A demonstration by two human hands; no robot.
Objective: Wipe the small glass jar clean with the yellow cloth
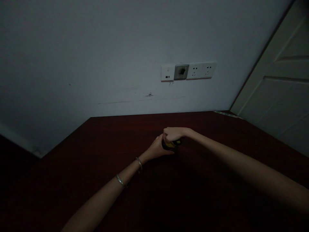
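Observation:
A small dark round object with a yellow patch [170, 145] is between my two hands above the dark red table [116, 135]; it looks like a can or jar, but the dim light hides its exact kind. My left hand [158, 149] is wrapped around its near left side, the thumb stretched along the front. Over its top lies my right hand [172, 133], with the fingers curled down in a fist-like grip. Those right fingertips are partly hidden, so what part they pinch cannot be made out. Two metal bangles [139, 163] circle my left wrist and forearm.
Behind the table rises a pale wall [108, 58] with a row of sockets [201, 71] and a grey switch plate [181, 72]. At the right stands a panelled door [285, 90]. A thin patterned strip [228, 114] lies at the table's far right corner.

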